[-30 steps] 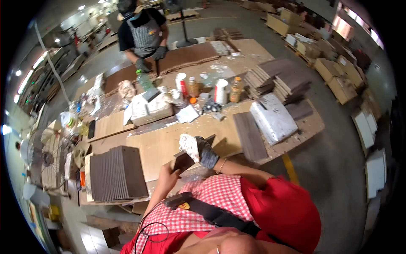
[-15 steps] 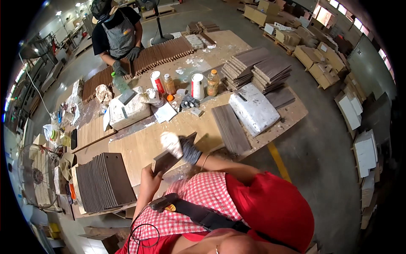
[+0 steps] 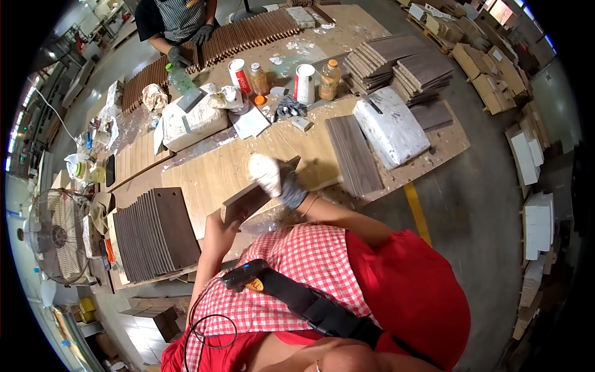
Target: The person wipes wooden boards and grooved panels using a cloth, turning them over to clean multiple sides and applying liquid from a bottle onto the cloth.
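Note:
I hold a dark brown wooden board (image 3: 246, 199) tilted over the pale tabletop (image 3: 204, 173). My left hand (image 3: 224, 224) grips its lower left end. My right hand (image 3: 286, 188), in a grey glove, presses a white cloth (image 3: 263, 172) on the board's upper face near its far end. The underside of the board is hidden.
A fanned stack of dark panels (image 3: 155, 234) lies to my left beside a floor fan (image 3: 56, 235). Ahead are flat dark boards (image 3: 353, 152), a white wrapped bundle (image 3: 390, 124), bottles and cans (image 3: 304, 84). A co-worker's gloved hands (image 3: 201, 36) rest on a row of brown strips (image 3: 248, 34).
The board stays in both hands; my right hand with the cloth has shifted a little along it. The view has swung closer over the table.

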Demonstrator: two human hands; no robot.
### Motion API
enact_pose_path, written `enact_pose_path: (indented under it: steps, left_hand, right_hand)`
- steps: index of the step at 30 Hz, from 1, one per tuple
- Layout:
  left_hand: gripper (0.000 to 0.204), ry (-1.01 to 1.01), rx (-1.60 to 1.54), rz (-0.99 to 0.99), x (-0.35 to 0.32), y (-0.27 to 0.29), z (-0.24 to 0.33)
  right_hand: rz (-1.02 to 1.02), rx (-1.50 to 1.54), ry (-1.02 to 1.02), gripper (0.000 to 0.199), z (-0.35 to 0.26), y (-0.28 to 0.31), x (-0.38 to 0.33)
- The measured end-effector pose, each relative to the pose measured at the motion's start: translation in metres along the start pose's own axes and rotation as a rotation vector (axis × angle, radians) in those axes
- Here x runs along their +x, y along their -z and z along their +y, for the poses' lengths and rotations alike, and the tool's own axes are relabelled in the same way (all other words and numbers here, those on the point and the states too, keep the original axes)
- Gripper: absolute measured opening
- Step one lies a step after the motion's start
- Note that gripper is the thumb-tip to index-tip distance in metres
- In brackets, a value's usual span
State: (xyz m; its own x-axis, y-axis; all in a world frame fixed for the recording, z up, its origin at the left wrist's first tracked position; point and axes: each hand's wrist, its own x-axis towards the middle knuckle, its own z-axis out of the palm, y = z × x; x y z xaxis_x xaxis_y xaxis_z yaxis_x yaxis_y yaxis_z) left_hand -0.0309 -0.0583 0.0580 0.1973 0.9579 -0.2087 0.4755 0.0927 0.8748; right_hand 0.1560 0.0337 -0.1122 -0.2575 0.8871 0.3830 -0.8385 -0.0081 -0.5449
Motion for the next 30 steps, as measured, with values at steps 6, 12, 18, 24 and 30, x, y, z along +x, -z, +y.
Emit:
enact_pose_path:
  steps: [6, 12, 18, 24, 30]
  left_hand:
    - [0.020, -0.057, 0.026, -0.019, -0.015, 0.007, -0.022]
    - [0.049, -0.316, 0.177, -0.053, -0.024, 0.012, -0.015]
    - [0.063, -0.592, 0.402, -0.056, -0.019, 0.024, -0.012]
    - [0.049, -0.758, 0.227, -0.184, -0.023, 0.024, 0.009]
    - [0.044, -0.815, 0.433, -0.293, -0.020, 0.022, 0.023]
  right_hand:
    - [0.086, -1.708, -0.465, 0.033, -0.092, 0.053, -0.015]
    - [0.656, -0.255, 0.152, 0.023, -0.085, 0.106, -0.056]
    - [0.861, -0.090, -0.534, 0.038, -0.112, 0.035, -0.082]
    - [0.949, 0.164, -0.503, 0.033, -0.097, 0.062, -0.117]
    - [0.573, -0.112, -0.282, 0.036, -0.107, 0.028, -0.132]
